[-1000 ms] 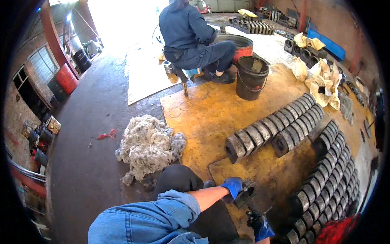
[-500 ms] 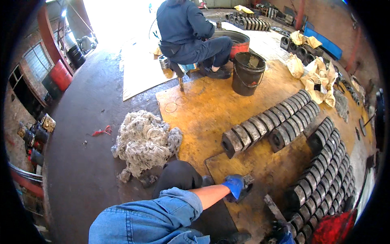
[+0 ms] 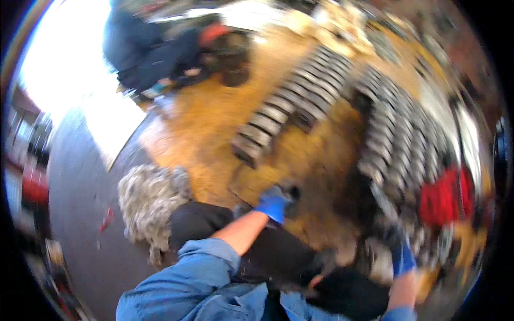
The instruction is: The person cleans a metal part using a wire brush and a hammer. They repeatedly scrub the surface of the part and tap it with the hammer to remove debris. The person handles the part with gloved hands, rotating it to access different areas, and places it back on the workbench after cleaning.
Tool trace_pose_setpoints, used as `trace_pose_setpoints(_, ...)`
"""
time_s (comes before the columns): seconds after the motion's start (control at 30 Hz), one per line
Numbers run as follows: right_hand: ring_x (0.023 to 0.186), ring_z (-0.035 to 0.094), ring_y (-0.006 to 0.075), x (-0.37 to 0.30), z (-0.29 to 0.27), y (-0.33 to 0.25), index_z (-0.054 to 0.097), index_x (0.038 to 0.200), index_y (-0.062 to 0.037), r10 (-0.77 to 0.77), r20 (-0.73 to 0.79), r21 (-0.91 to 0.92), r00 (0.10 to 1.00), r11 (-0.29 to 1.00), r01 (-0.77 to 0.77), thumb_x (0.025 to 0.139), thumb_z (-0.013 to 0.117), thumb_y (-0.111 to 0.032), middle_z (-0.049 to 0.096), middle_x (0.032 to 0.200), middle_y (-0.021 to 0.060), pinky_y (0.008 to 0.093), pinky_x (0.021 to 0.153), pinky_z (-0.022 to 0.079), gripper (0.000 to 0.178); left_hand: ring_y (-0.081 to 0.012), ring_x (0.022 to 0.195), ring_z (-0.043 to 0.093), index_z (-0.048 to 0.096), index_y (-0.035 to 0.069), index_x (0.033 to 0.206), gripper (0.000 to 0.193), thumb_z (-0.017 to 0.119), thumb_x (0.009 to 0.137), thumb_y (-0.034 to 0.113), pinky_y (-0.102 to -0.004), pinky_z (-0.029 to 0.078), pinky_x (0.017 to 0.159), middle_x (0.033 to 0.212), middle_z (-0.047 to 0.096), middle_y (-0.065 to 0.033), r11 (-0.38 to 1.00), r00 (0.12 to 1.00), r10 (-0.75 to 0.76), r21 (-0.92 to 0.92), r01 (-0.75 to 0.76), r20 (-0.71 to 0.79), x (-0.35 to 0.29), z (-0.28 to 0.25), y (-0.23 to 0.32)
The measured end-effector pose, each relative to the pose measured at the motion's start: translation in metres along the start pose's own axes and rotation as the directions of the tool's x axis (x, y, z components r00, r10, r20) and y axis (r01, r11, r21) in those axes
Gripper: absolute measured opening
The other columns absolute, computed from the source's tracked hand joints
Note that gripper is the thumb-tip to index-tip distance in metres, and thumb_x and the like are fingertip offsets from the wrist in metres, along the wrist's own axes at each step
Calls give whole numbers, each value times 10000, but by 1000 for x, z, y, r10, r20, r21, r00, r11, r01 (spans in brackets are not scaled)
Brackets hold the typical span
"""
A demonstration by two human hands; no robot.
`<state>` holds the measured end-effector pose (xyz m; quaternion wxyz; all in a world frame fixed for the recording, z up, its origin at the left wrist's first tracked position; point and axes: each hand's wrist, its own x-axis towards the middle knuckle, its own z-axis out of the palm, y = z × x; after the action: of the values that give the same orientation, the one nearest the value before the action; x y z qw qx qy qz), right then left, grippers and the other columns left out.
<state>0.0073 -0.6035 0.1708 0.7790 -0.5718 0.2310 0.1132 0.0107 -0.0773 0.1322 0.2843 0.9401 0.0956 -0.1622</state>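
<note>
Gloved left hand [image 3: 273, 204], centre of the frame: fingers curled around a dark metal part [image 3: 293, 194]. Gloved right hand [image 3: 401, 252], lower right: blurred, grip cannot be told; grey bar [image 3: 384, 202] just above.

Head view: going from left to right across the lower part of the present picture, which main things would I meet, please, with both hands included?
Small red scrap → pale fluffy pile → left hand → right hand → red thing, too blurred to name.
</note>
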Motion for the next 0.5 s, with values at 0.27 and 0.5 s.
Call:
trace_pose_setpoints(0.27, 666, 633, 143, 27, -56, -14, 475, 1295, -86, -430, -90, -401, 898, 841, 363, 956, 515, -240, 670, 923, 71, 269, 531, 501, 374, -365, 1041, 610, 547, 16, 1177, 689, 745, 690, 461, -429, 499, 878, 1152, 605, -226, 957, 973, -213, 182, 225, -87, 28, 23, 4)
trace_pose_setpoints(0.5, 1087, 582, 351, 45, 0, -66, 490, 1346, -195, -853, 87, -912, 515, 139, 385, 883, 599, -239, 608, 1170, 196, 402, 902, 471, 478, -364, 1160, 533, 446, 8, 1300, 883, 746, 674, 554, -435, 454, 949, 1244, 552, -237, 958, 980, -197, 221, 184, 39, 19, 9, 29)
